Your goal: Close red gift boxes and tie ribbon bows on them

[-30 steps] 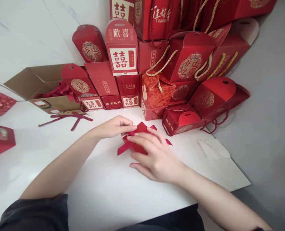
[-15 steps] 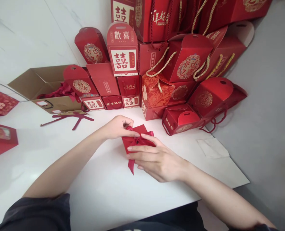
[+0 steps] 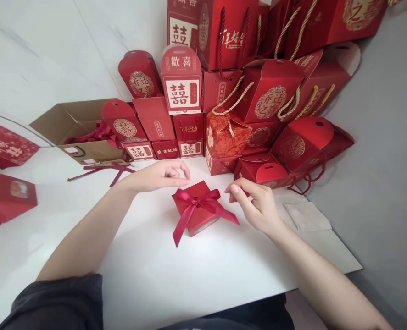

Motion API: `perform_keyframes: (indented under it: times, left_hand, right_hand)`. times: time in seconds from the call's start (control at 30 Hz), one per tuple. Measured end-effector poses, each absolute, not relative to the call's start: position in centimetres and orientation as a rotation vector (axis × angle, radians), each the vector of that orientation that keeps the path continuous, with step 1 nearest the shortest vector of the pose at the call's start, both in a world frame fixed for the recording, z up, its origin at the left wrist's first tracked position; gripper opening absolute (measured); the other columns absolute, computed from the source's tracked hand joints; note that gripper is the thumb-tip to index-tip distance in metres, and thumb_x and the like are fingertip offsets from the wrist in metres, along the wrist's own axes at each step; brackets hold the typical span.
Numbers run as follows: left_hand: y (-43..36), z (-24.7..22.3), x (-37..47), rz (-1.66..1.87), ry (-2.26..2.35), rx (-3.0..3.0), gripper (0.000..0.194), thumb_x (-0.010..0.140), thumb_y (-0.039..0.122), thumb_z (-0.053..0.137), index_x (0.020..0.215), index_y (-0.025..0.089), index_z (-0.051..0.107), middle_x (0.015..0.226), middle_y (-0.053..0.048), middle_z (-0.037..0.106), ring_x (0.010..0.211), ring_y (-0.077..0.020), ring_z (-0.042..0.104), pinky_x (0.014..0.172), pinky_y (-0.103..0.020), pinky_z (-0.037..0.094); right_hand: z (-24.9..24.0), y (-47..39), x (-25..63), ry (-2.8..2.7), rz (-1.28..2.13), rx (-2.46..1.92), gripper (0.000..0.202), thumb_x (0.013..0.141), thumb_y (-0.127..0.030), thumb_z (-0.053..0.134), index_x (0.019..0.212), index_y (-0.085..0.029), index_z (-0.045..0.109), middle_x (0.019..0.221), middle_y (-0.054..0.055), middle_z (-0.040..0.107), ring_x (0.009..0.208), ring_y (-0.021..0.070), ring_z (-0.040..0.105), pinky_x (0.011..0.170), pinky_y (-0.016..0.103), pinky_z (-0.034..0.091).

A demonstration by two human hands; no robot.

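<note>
A small red gift box (image 3: 203, 222) stands on the white table (image 3: 148, 266) in front of me. On its top sits a dark red ribbon (image 3: 186, 222) tied in a bow, one tail hanging toward me and the other reaching right. My left hand (image 3: 167, 175) hovers just beyond the box's left corner, fingers curved and apart, holding nothing. To the right of the bow, my right hand (image 3: 254, 201) is raised off the box with bent, loosely parted fingers and nothing in them.
Stacked red gift boxes (image 3: 182, 89) rise along the back. At left is an open cardboard carton (image 3: 89, 153) of ribbon, with loose ribbon strips (image 3: 102, 168) before it. More red boxes (image 3: 8, 195) stand far left. A white tissue (image 3: 308, 216) lies near the right edge.
Both hands have let go of the bow and drawn apart, the left to the left and the right to the right. The bow and its two tails now show fully.
</note>
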State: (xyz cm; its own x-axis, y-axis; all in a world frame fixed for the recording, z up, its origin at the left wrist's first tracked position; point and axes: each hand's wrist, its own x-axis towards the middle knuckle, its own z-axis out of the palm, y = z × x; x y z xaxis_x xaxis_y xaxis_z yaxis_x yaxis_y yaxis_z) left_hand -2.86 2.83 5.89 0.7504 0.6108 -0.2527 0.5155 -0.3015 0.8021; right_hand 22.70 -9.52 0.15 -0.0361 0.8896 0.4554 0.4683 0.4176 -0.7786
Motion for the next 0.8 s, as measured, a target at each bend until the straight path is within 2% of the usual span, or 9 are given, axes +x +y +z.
perform_keyframes:
  times: [0.07,0.13,0.23,0.33,0.47,0.57,0.63,0.73,0.8]
  left_hand:
    - [1.7,6.5,-2.6,0.26,1.039,2.049,0.036,0.085,0.053,0.057,0.105,0.023,0.057,0.058,0.006,0.049,0.052,-0.0096,0.041,0.053,-0.022,0.031]
    - [0.3,7.0,-2.4,0.324,1.184,2.167,0.04,0.087,0.058,0.05,0.105,0.023,0.057,0.064,0.003,0.055,0.057,-0.0119,0.049,0.056,-0.024,0.036]
    - [-1.8,7.6,-2.5,0.215,1.293,2.339,0.053,0.082,0.067,0.05,0.114,0.025,0.058,0.101,-0.005,0.067,0.089,-0.0215,0.063,0.076,-0.032,0.046]
    - [-3.3,8.0,-3.0,0.025,1.306,2.468,0.085,0.07,0.077,0.056,0.139,0.029,0.044,0.137,-0.008,0.055,0.123,-0.0321,0.052,0.096,-0.041,0.044]
    - [-4.8,7.8,-3.8,-0.107,1.361,2.53,0.115,0.062,0.083,0.056,0.154,0.025,0.018,0.156,-0.009,0.032,0.14,-0.037,0.032,0.11,-0.047,0.033]
    - [-6.5,7.3,-4.0,-0.133,1.504,2.53,0.117,0.065,0.083,0.053,0.155,0.02,0.012,0.16,-0.013,0.02,0.144,-0.0406,0.024,0.115,-0.053,0.024]
    - [-7.7,7.2,-4.2,-0.143,1.565,2.515,0.107,0.072,0.074,0.052,0.155,0.021,0.011,0.161,-0.013,0.018,0.142,-0.0407,0.027,0.114,-0.053,0.026]
    - [-8.9,7.5,-4.9,-0.145,1.645,2.425,0.094,0.078,0.059,0.053,0.155,0.024,0.012,0.151,-0.013,0.039,0.124,-0.0362,0.052,0.097,-0.043,0.044]
    - [-9.0,7.8,-5.9,-0.162,1.731,2.33,0.089,0.077,0.056,0.054,0.152,0.026,0.019,0.134,-0.013,0.057,0.106,-0.0331,0.063,0.083,-0.039,0.049]
  right_hand:
    - [-0.3,-9.1,22.8,-1.719,0.578,-1.359,0.036,0.097,-0.042,0.045,0.072,-0.019,0.056,0.058,-0.001,0.058,0.053,0.0111,0.052,0.057,0.025,0.039]
    - [-0.5,-8.7,22.9,-1.809,0.832,-1.357,0.043,0.098,-0.047,0.043,0.067,-0.018,0.053,0.056,-0.002,0.057,0.053,0.011,0.053,0.057,0.025,0.04]
    - [-0.4,-8.4,22.9,-1.911,1.299,-1.042,0.041,0.098,-0.047,0.041,0.084,-0.017,0.064,0.081,0.002,0.07,0.076,0.0145,0.065,0.073,0.026,0.048]
    - [-0.4,-8.5,22.5,-1.954,1.437,-0.83,0.034,0.098,-0.044,0.045,0.112,-0.02,0.065,0.112,0.005,0.069,0.103,0.0162,0.063,0.091,0.029,0.047]
    - [-0.8,-8.7,22.1,-2.059,1.311,-0.934,0.034,0.097,-0.045,0.047,0.107,-0.021,0.068,0.106,0.003,0.071,0.098,0.0158,0.064,0.087,0.027,0.047]
    - [-1.3,-8.6,22.1,-2.157,1.15,-1.027,0.034,0.098,-0.044,0.044,0.102,-0.021,0.069,0.1,0.003,0.071,0.091,0.0159,0.064,0.083,0.027,0.047]
    - [-1.7,-8.5,22.1,-2.235,1.016,-1.087,0.034,0.099,-0.042,0.042,0.101,-0.021,0.068,0.099,0.003,0.07,0.089,0.0164,0.064,0.081,0.028,0.047]
    - [-2.1,-8.5,22.2,-2.368,0.775,-1.185,0.032,0.1,-0.038,0.04,0.099,-0.021,0.066,0.098,0.005,0.07,0.089,0.0188,0.064,0.081,0.031,0.046]
    - [-2.3,-8.6,22.2,-2.427,0.659,-1.221,0.031,0.1,-0.037,0.04,0.098,-0.02,0.066,0.097,0.005,0.07,0.089,0.0201,0.065,0.082,0.033,0.046]
